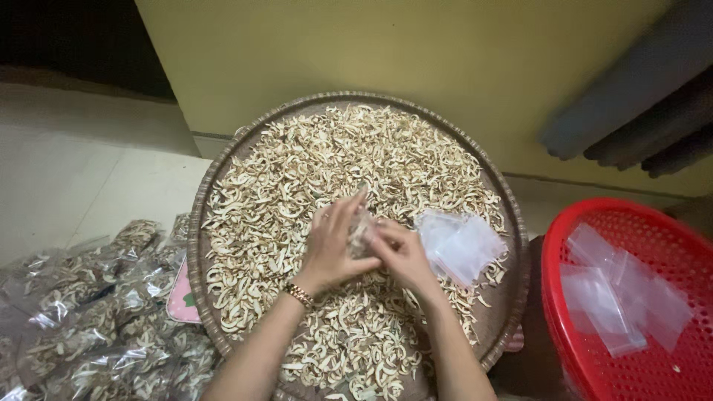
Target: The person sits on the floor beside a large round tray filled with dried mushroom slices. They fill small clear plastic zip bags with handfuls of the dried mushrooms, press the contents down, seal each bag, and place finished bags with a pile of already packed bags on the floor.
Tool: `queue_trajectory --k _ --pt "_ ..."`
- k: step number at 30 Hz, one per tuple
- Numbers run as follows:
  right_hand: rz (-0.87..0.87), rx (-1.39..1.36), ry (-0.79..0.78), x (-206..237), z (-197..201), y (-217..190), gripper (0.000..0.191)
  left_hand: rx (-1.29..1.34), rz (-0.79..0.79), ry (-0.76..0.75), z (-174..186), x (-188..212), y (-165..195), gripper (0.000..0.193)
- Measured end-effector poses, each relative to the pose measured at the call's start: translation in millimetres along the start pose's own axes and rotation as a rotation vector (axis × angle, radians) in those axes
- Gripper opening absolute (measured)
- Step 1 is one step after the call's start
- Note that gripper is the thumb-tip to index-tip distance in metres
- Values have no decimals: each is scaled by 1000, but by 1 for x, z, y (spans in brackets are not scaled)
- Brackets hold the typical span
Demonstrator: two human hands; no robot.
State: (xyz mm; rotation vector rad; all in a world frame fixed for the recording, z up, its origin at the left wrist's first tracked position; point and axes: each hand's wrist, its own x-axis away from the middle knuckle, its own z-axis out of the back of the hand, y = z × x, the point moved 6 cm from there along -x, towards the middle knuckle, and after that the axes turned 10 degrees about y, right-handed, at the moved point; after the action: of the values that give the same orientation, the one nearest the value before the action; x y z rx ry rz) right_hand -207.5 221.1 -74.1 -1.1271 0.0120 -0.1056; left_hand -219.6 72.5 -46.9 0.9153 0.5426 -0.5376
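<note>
Small clear bag (362,232) sits between my hands, above the middle of the round woven tray (223,160). My left hand (333,249) and right hand (401,254) both close around it. Dried pale slices (334,156) cover the tray. Empty bags (460,245) lie toward its right edge. Red basket (564,245) stands off its right side; filled bags (96,312) lie left.

Both bare forearms reach up from the near edge and meet in the middle. The left hand (333,249), a bracelet on its wrist, cups against the right hand (405,252), fingers curled together.
</note>
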Motion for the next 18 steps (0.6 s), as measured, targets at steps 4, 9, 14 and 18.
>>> queue_trajectory --k 4,9,14,18 --pt "-118 -314 201 -6 32 8 35 139 188 183 19 -5 -14 120" --pt "17 -548 191 -9 37 -1 29 949 886 -6 -10 8 -42 91" --pt "128 -417 264 -12 38 -2 25 981 986 -70 -9 15 -47 51" --pt "107 -442 220 -14 41 5 26 981 985 -91 -11 15 -47 48"
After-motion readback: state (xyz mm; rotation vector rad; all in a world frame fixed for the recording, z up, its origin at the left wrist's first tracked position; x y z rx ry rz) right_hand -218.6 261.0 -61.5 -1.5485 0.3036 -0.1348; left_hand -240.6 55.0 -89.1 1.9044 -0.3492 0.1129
